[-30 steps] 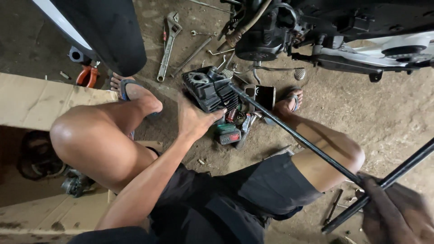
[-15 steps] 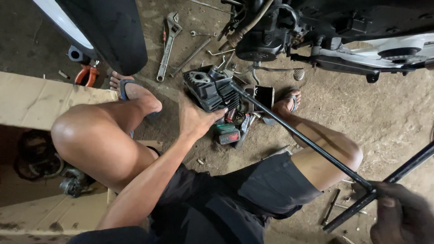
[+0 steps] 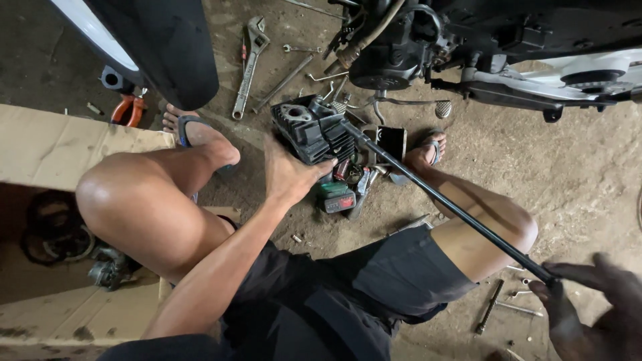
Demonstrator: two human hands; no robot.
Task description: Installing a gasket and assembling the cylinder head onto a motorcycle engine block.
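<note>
My left hand grips the near edge of a black finned engine cylinder and holds it tilted just above the dirt floor between my feet. My right hand, dark with grease, is at the lower right, closed on the end of a long thin black rod. The rod runs diagonally over my right knee. Its far tip rests against the right side of the cylinder.
A motorcycle engine and frame fill the top right, and a black fender hangs at the top left. An adjustable wrench, orange pliers, a green and red tool and loose bolts lie around. An open cardboard box stands at the left.
A second black rod that crossed the lower right corner is gone from view. My right hand has shifted slightly along the remaining rod. My left hand and the cylinder have stayed in place.
</note>
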